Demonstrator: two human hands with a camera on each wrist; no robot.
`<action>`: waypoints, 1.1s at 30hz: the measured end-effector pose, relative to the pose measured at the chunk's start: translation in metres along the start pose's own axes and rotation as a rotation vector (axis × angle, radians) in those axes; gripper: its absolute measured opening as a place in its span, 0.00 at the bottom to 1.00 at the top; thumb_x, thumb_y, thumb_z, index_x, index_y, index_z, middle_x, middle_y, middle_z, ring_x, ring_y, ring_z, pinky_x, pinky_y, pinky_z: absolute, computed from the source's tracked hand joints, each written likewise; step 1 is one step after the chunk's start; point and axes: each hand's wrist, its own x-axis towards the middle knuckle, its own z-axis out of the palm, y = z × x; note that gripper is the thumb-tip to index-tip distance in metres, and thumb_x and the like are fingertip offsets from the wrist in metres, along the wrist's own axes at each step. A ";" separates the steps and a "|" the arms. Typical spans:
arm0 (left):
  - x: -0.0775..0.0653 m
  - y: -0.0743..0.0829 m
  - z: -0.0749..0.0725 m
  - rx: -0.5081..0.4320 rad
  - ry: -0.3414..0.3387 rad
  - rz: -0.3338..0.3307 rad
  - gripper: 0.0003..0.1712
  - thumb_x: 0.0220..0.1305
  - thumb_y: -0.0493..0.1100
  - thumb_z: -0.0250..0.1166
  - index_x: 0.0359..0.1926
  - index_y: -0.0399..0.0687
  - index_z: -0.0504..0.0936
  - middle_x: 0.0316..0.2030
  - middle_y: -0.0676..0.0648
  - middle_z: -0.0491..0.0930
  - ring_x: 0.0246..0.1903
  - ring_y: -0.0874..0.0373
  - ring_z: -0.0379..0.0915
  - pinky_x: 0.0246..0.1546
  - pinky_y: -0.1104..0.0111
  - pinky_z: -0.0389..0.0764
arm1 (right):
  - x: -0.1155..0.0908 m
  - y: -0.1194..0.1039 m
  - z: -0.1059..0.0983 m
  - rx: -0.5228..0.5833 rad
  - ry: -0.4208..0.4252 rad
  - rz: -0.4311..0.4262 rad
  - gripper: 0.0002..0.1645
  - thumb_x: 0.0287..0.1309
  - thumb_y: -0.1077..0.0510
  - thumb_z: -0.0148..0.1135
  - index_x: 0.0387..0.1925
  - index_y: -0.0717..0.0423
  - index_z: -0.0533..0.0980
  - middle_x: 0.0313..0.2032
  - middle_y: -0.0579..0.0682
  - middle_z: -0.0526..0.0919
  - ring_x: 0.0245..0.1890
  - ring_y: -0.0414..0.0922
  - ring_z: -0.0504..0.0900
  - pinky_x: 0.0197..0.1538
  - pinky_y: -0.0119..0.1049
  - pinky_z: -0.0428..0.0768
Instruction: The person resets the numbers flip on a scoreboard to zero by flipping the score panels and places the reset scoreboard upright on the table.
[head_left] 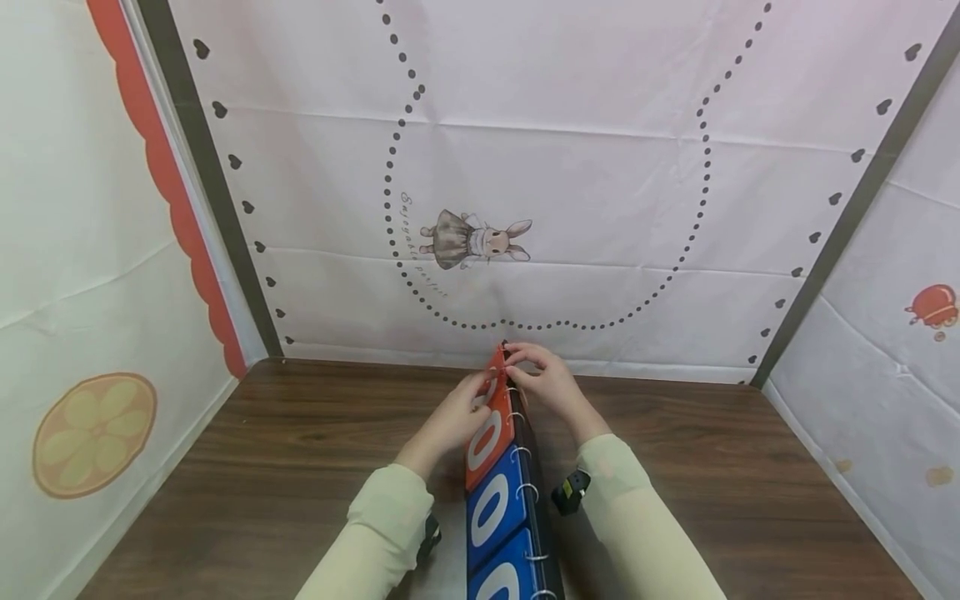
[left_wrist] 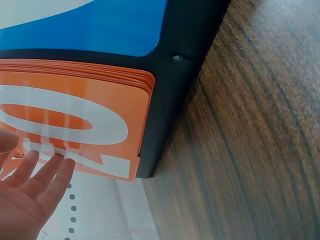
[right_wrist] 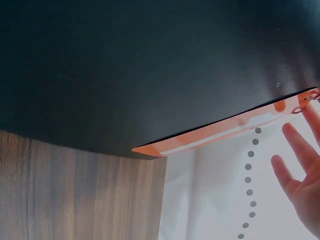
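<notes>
A long flip scoreboard (head_left: 491, 508) stands on the table, its number cards hung on metal rings along the top edge. Near cards are blue with a white zero; the far ones are orange. My left hand (head_left: 453, 412) is at the far orange number card (left_wrist: 115, 157), its fingers at the card's lower edge and its thumb to one side. On the other side, my right hand (head_left: 551, 387) pinches with thumb and forefinger at a metal ring (right_wrist: 297, 110) by the far top corner. The card's edge sticks out past the black back panel (right_wrist: 150, 65).
The scoreboard lies lengthwise on a brown wood-grain table (head_left: 322, 467). Behind the table's far edge hangs a white printed cloth (head_left: 585, 200), with more cloth at both sides. Black wrist cameras (head_left: 572, 492) sit by the pale sleeves.
</notes>
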 end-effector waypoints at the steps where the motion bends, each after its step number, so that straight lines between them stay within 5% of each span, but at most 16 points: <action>1: 0.000 0.000 0.000 0.004 -0.001 0.003 0.34 0.62 0.35 0.55 0.68 0.54 0.58 0.65 0.42 0.58 0.61 0.45 0.61 0.53 0.52 0.70 | 0.000 0.000 0.000 -0.015 -0.003 -0.004 0.06 0.58 0.57 0.62 0.35 0.55 0.80 0.56 0.47 0.75 0.61 0.48 0.65 0.60 0.54 0.63; 8: 0.000 -0.002 0.002 -0.054 -0.007 0.007 0.33 0.63 0.38 0.55 0.68 0.52 0.56 0.64 0.41 0.60 0.61 0.44 0.61 0.53 0.50 0.69 | 0.004 -0.003 -0.001 -0.084 -0.017 -0.049 0.03 0.56 0.60 0.63 0.33 0.56 0.80 0.52 0.50 0.75 0.57 0.50 0.68 0.59 0.55 0.64; 13: 0.002 0.000 -0.014 -0.340 0.027 -0.052 0.36 0.68 0.58 0.48 0.70 0.48 0.49 0.64 0.36 0.60 0.60 0.39 0.60 0.53 0.45 0.66 | 0.004 -0.006 0.003 -0.101 -0.051 -0.015 0.12 0.59 0.56 0.61 0.44 0.51 0.79 0.54 0.49 0.72 0.58 0.49 0.67 0.58 0.55 0.65; 17: 0.009 0.010 -0.038 -0.524 0.249 -0.125 0.40 0.64 0.63 0.51 0.69 0.51 0.49 0.58 0.37 0.66 0.54 0.43 0.68 0.52 0.49 0.69 | 0.004 -0.007 0.006 -0.123 -0.061 0.041 0.15 0.59 0.51 0.61 0.48 0.46 0.78 0.56 0.45 0.69 0.59 0.46 0.65 0.58 0.52 0.67; 20: 0.010 0.010 -0.050 -0.571 0.465 -0.199 0.36 0.61 0.49 0.60 0.66 0.51 0.55 0.50 0.40 0.71 0.41 0.51 0.74 0.42 0.58 0.77 | 0.003 -0.005 0.007 -0.098 -0.048 0.057 0.20 0.57 0.52 0.63 0.52 0.47 0.75 0.57 0.46 0.69 0.60 0.47 0.65 0.58 0.52 0.66; 22: 0.008 0.002 -0.052 -0.579 0.529 -0.241 0.34 0.58 0.39 0.60 0.64 0.47 0.56 0.48 0.39 0.71 0.32 0.56 0.74 0.33 0.63 0.80 | 0.001 -0.002 0.007 -0.055 -0.044 0.053 0.24 0.57 0.52 0.63 0.55 0.47 0.73 0.59 0.48 0.68 0.62 0.49 0.64 0.59 0.53 0.65; 26: 0.005 -0.022 -0.045 -0.557 0.506 -0.310 0.36 0.58 0.33 0.63 0.63 0.44 0.55 0.44 0.36 0.73 0.24 0.60 0.73 0.22 0.70 0.77 | -0.004 0.007 0.006 0.090 -0.039 0.064 0.27 0.59 0.51 0.60 0.60 0.47 0.68 0.63 0.52 0.65 0.63 0.53 0.62 0.58 0.54 0.66; 33: 0.007 -0.051 -0.023 -0.509 0.414 -0.358 0.36 0.56 0.37 0.67 0.60 0.42 0.56 0.38 0.36 0.74 0.28 0.55 0.72 0.20 0.72 0.76 | -0.013 0.020 0.006 0.301 -0.042 -0.007 0.26 0.68 0.54 0.49 0.65 0.51 0.62 0.65 0.53 0.63 0.65 0.51 0.61 0.62 0.50 0.62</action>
